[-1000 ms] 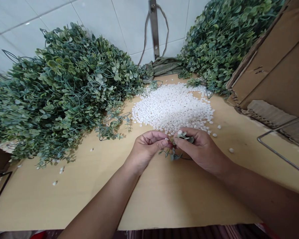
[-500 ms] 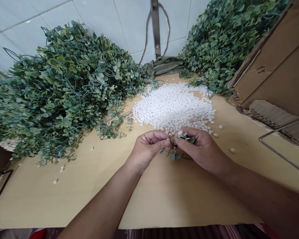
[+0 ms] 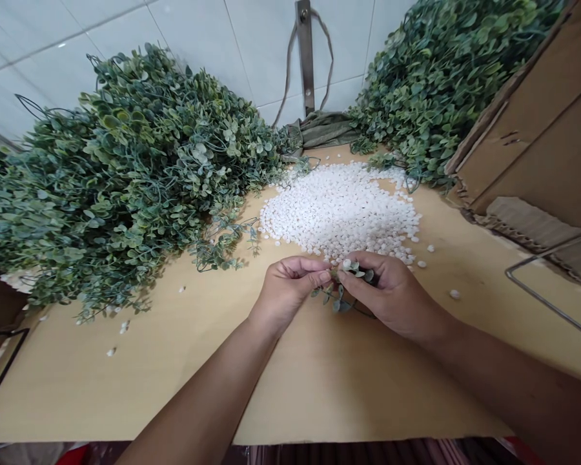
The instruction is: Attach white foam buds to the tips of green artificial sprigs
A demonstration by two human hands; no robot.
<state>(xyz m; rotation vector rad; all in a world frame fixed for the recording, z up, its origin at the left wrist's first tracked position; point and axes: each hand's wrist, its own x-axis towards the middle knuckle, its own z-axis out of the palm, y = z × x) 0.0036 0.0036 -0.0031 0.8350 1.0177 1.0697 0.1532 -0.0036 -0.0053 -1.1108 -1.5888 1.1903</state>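
My right hand point(image 3: 392, 287) is closed around a leafy green sprig point(image 3: 339, 303); leaves show above its thumb and hang below the fingers. One small white piece point(image 3: 347, 264) sits among the leaves at its fingertips. Thumb and forefinger of my left hand point(image 3: 288, 290) pinch the sprig's end, right against the right fingertips. The exact pinch point is mostly hidden by the fingers. Just beyond both hands lies a wide heap of small white pieces point(image 3: 339, 206) on the tan tabletop point(image 3: 329, 387).
A big mound of green foliage point(image 3: 140, 168) fills the left side. More foliage point(image 3: 416, 97) is piled at the back right, beside a cardboard box point(image 3: 537, 129). A metal wire frame point(image 3: 552, 303) juts in at right. Stray white pieces point(image 3: 455, 294) dot the board.
My right fingertips and the white piece have shifted slightly left, closer to the left fingertips. Both hands keep hold of the sprig. The whole view has moved a little.
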